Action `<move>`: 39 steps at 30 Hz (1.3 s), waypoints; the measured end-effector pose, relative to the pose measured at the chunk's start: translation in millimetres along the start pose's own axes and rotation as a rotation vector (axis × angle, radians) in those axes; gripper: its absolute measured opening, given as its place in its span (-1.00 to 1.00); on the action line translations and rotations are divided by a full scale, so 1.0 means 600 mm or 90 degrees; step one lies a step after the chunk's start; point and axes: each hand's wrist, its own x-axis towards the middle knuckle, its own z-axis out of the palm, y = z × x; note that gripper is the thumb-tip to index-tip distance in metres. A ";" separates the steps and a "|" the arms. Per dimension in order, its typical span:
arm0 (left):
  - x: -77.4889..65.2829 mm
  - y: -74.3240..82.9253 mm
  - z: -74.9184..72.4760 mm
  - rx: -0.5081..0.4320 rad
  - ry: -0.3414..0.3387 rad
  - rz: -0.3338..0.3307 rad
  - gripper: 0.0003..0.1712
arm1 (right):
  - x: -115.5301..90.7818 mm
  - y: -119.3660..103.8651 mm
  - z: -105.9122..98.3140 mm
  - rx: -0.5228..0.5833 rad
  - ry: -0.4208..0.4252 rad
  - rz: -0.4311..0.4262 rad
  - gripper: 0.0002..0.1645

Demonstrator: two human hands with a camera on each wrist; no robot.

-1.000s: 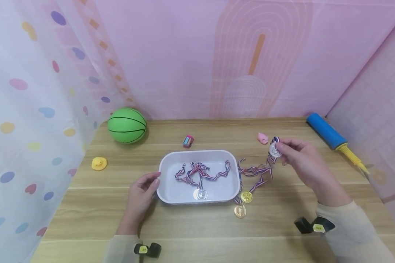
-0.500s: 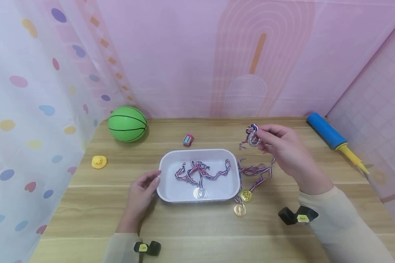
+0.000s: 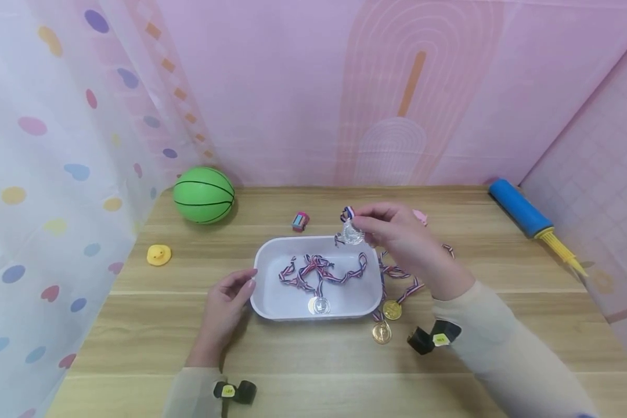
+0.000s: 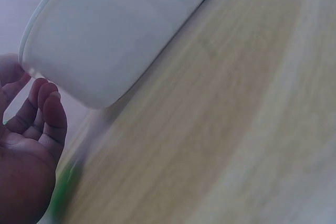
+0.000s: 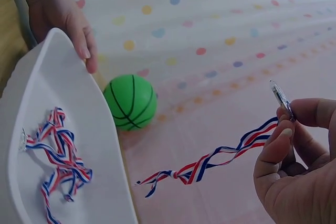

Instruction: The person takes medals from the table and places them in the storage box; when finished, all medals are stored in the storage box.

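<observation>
My right hand (image 3: pixel 397 232) pinches a silver medal (image 3: pixel 352 232) between thumb and fingers, above the far right rim of a white plastic tub (image 3: pixel 271 310). From that medal a red, white and blue ribbon (image 5: pixel 210 160) hangs, knotted near its loose end. Inside the tub lies another silver medal (image 3: pixel 321 305) with tangled striped ribbon (image 3: pixel 313 268). My left hand (image 3: pixel 224 302) touches the tub's left end with relaxed, slightly bent fingers at the rim. Two gold-coloured medals, one yellower (image 3: pixel 392 310) and one more coppery (image 3: pixel 381 332), lie on the table right of the tub.
At the back left sits a green ball (image 3: pixel 204 195), with a yellow toy duck (image 3: pixel 159 255) nearer. Behind the tub are a small pink and blue block-like item (image 3: pixel 300 221) and a partly hidden pink toy (image 3: pixel 420 217). A blue hand pump (image 3: pixel 519 206) lies far right.
My right hand has carried the silver medal leftward from the right side of the table to above the tub's far right rim. My left hand stays at the tub's left end.
</observation>
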 end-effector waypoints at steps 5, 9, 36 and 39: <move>-0.001 0.000 0.004 -0.003 -0.005 0.000 -0.60 | 0.019 0.014 0.026 -0.008 -0.024 0.017 -0.79; -0.002 0.000 0.006 -0.007 -0.008 0.003 -0.61 | 0.036 0.030 0.044 -0.004 -0.051 0.033 -0.78; -0.004 0.005 0.015 -0.028 -0.005 0.023 -0.66 | 0.062 0.152 0.079 -0.291 -0.100 0.117 -0.81; -0.003 0.004 0.013 -0.023 -0.001 0.021 -0.66 | 0.051 0.165 0.074 -0.322 -0.106 0.112 -0.85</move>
